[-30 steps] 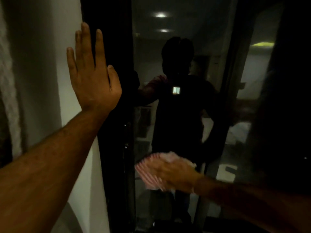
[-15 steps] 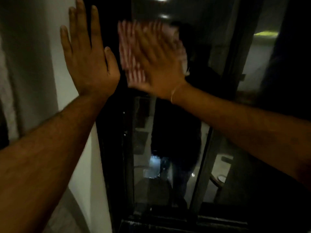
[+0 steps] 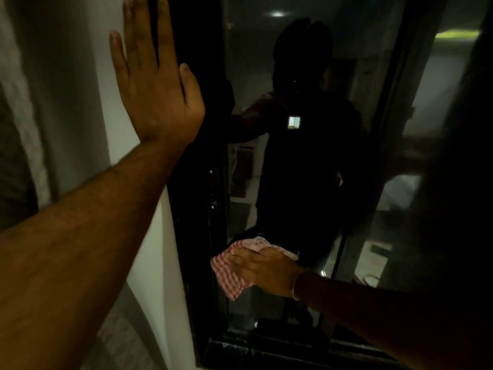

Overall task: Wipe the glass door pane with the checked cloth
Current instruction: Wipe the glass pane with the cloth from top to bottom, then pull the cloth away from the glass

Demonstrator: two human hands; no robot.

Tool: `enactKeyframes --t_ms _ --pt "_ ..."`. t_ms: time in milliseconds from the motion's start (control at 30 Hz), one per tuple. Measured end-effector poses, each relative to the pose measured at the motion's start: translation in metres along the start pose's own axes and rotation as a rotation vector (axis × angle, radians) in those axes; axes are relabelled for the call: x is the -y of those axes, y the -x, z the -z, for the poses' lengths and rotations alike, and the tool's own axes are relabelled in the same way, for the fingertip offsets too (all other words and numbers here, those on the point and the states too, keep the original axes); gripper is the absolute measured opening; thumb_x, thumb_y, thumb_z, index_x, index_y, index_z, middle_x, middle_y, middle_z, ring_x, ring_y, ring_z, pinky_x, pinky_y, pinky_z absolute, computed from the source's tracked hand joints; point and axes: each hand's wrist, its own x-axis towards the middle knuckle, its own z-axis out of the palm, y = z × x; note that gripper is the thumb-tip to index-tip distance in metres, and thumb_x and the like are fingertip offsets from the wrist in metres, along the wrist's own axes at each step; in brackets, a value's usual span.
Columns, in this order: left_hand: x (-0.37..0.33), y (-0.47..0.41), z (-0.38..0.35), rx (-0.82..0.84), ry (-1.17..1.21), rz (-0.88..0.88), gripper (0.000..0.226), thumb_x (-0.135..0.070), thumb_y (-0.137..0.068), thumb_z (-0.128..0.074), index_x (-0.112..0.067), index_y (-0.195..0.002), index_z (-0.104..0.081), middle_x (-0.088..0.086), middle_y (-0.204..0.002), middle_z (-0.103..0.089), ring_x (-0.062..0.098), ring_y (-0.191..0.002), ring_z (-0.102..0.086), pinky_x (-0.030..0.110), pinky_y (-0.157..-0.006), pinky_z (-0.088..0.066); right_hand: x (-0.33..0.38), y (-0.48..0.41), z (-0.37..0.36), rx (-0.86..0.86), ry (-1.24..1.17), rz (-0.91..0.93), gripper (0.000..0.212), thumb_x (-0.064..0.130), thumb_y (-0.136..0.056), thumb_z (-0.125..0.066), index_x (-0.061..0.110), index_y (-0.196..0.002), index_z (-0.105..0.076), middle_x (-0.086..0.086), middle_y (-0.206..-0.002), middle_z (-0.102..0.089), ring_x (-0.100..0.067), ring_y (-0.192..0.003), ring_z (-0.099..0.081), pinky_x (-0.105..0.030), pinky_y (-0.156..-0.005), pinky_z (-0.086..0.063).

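The dark glass door pane (image 3: 296,188) fills the middle of the view and mirrors a person's silhouette. My right hand (image 3: 262,271) presses the red-and-white checked cloth (image 3: 229,268) flat against the lower part of the pane, near its left edge. The cloth bunches above and to the left of my fingers. My left hand (image 3: 157,84) rests flat, fingers spread, against the black door frame (image 3: 197,182) and the white wall edge at upper left. It holds nothing.
A white wall (image 3: 80,89) runs down the left side. A second dark frame post (image 3: 373,156) borders the pane on the right, with more glass beyond. The black bottom rail (image 3: 266,345) lies at floor level. Ceiling lights reflect at the top.
My right hand has swept the cloth from the top of the pane down to its lower part. The left hand has stayed flat on the frame.
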Motion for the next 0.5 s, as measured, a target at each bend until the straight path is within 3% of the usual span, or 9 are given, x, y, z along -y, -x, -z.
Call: enactKeyframes --t_ms 67,133,233,267,333,367,433,500 --pt "0.0 0.0 0.001 0.018 0.01 -0.005 0.075 -0.038 -0.109 -0.04 -0.014 -0.177 -0.02 0.019 -0.183 -0.022 0.036 -0.17 -0.022 0.052 -0.137 -0.01 0.008 -0.009 0.019 -0.119 -0.143 -0.124 0.045 0.02 -0.1 -0.049 0.024 -0.133 -0.079 0.001 -0.141 -0.075 -0.02 -0.131 -0.072 -0.039 -0.105 -0.062" --pt "-0.001 -0.003 0.005 0.036 0.033 -0.017 0.076 -0.037 -0.108 -0.041 -0.015 -0.177 -0.018 0.019 -0.184 -0.021 0.036 -0.171 -0.021 0.052 -0.137 -0.009 0.02 -0.018 0.047 -0.253 -0.471 -0.378 0.04 0.015 -0.098 -0.053 0.023 -0.126 -0.08 -0.001 -0.125 -0.081 -0.026 -0.115 -0.078 -0.04 -0.098 -0.063" --pt "0.0 0.001 0.016 0.099 0.076 -0.04 0.079 -0.035 -0.106 -0.043 -0.017 -0.178 -0.014 0.019 -0.185 -0.017 0.036 -0.171 -0.018 0.052 -0.137 -0.009 0.044 -0.033 0.088 -0.244 -1.409 -0.96 0.034 -0.002 -0.109 -0.052 0.007 -0.141 -0.061 -0.019 -0.132 -0.073 -0.033 -0.119 -0.069 -0.036 -0.096 -0.057" --pt "0.003 0.006 0.018 0.14 0.086 -0.047 0.081 -0.034 -0.106 -0.043 -0.018 -0.178 -0.011 0.018 -0.185 -0.014 0.035 -0.172 -0.016 0.052 -0.137 -0.008 0.051 -0.038 0.097 -0.327 -1.724 -1.167 0.035 -0.006 -0.111 -0.05 -0.002 -0.145 -0.055 -0.028 -0.138 -0.068 -0.039 -0.126 -0.067 -0.032 -0.095 -0.059" --pt "0.009 0.032 0.029 0.203 0.14 -0.072 0.083 -0.031 -0.105 -0.044 -0.019 -0.178 -0.007 0.014 -0.186 -0.011 0.032 -0.173 -0.013 0.052 -0.138 -0.005 0.064 -0.041 0.112 -0.499 -2.082 -1.532 0.035 -0.002 -0.112 -0.048 -0.009 -0.146 -0.056 -0.032 -0.139 -0.067 -0.047 -0.129 -0.067 -0.03 -0.085 -0.066" --pt "0.016 0.056 0.038 0.236 0.177 -0.078 0.084 -0.03 -0.104 -0.045 -0.02 -0.178 -0.006 0.012 -0.187 -0.01 0.03 -0.173 -0.011 0.05 -0.139 -0.003 0.076 -0.038 0.117 -0.514 -2.198 -1.646 0.033 0.006 -0.112 -0.053 -0.007 -0.14 -0.063 -0.029 -0.131 -0.074 -0.044 -0.119 -0.074 -0.033 -0.077 -0.068" --pt "0.039 0.119 0.064 0.327 0.205 -0.065 0.087 -0.028 -0.103 -0.047 -0.019 -0.179 -0.006 0.009 -0.187 -0.01 0.028 -0.174 -0.008 0.047 -0.139 0.002 0.106 -0.026 0.126 -0.326 -2.355 -1.745 0.027 0.022 -0.107 -0.066 0.006 -0.124 -0.08 -0.018 -0.116 -0.083 -0.035 -0.104 -0.082 -0.038 -0.077 -0.068" --pt "0.066 0.209 0.103 0.46 0.186 0.008 0.085 -0.024 -0.101 -0.049 -0.015 -0.178 -0.013 0.012 -0.186 -0.015 0.03 -0.173 -0.012 0.048 -0.139 0.001 0.148 -0.005 0.123 -0.03 -2.467 -1.797 0.02 0.025 -0.102 -0.074 0.014 -0.111 -0.088 -0.015 -0.119 -0.083 -0.036 -0.113 -0.078 -0.048 -0.099 -0.062"
